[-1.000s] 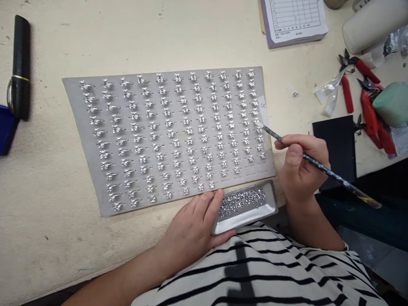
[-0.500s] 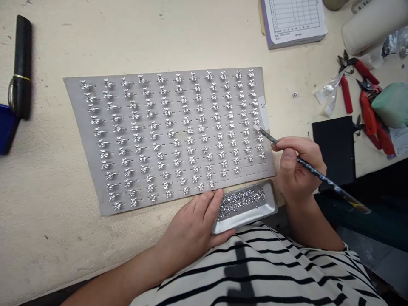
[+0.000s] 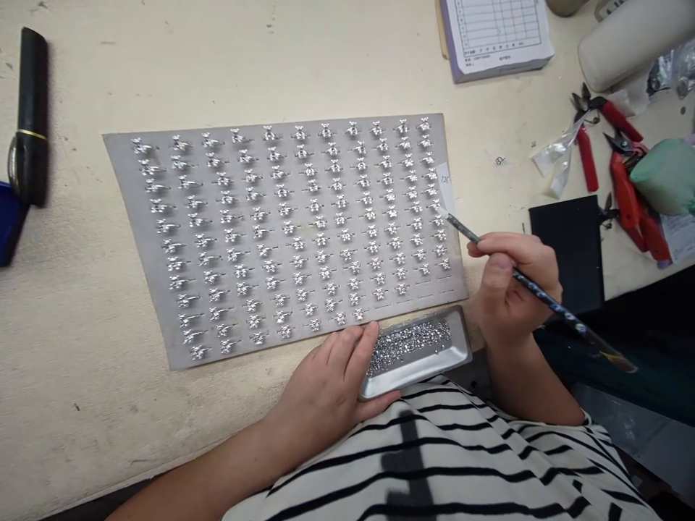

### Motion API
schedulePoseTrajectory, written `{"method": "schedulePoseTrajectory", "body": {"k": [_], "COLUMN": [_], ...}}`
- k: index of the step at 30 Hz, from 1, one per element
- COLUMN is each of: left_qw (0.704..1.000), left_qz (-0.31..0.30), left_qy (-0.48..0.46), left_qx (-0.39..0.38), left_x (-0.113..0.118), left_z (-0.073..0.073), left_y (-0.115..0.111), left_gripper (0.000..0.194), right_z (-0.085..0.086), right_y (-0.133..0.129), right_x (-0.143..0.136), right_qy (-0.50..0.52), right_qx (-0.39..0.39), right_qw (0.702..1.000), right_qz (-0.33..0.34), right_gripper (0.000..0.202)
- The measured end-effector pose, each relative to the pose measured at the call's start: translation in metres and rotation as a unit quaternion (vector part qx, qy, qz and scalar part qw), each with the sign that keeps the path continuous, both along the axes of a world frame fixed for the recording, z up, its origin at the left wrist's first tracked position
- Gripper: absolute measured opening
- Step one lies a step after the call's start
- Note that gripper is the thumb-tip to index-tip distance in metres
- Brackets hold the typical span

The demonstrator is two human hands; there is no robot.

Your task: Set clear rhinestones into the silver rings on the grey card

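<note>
My right hand (image 3: 513, 289) pinches a slim, dark patterned picking pencil (image 3: 548, 300) with a white tip. That tip points at the right-hand column of small silver bear-shaped rings (image 3: 344, 235), close to or touching one; contact is unclear. Rows of these rings sit in slits of a grey card (image 3: 141, 289), which lies flat. My left hand (image 3: 331, 376) grips the left end of a shallow metal tray (image 3: 418, 376), thumb on the near side and fingertips by the card's lower edge. Loose clear stones (image 3: 410, 347) cover part of the tray's floor.
A black stapler-like object (image 3: 32, 116) and a blue item (image 3: 11, 224) lie far left. Behind are a printed form pad (image 3: 499, 36) and a white cylinder (image 3: 635, 43). Red-handled pliers (image 3: 627, 188), a green bundle (image 3: 665, 177) and a black pad (image 3: 567, 253) are at right.
The pencil tip has shifted slightly right and up relative to the rings, and my right hand moved a little right. My left hand stays on the tray. The view shifted slightly.
</note>
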State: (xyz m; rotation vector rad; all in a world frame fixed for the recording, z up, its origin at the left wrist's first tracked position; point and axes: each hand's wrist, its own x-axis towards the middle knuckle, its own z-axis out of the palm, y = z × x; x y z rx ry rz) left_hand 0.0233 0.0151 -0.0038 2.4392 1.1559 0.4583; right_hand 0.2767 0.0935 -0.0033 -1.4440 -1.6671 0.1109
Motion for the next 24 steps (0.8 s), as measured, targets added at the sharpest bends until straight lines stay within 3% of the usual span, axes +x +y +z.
{"method": "schedulePoseTrajectory", "body": {"k": [4,16,24], "left_qw": [1.0,1.0,1.0], "left_qz": [-0.001,0.001,-0.002], "left_qy": [0.004,0.005,0.003], "left_qx": [0.001,0.001,-0.009], "left_x": [-0.0007,0.0004,0.0002], "left_z": [0.0008,0.0023,0.0007], "left_y": [0.0001,0.0,0.0002], "left_gripper": [0.07,0.067,0.068], "right_z": [-0.0028,-0.0025,-0.0009], "right_y": [0.0006,0.0001,0.0035], "right_x": [0.0017,0.0024,-0.0004], "right_qy": [0.025,0.012,0.044], "right_qx": [0.02,-0.023,0.021], "right_qw": [0.999,0.999,0.998], "right_qz": [-0.033,-0.026,-0.028], "right_gripper": [0.014,0.015,0.015]}}
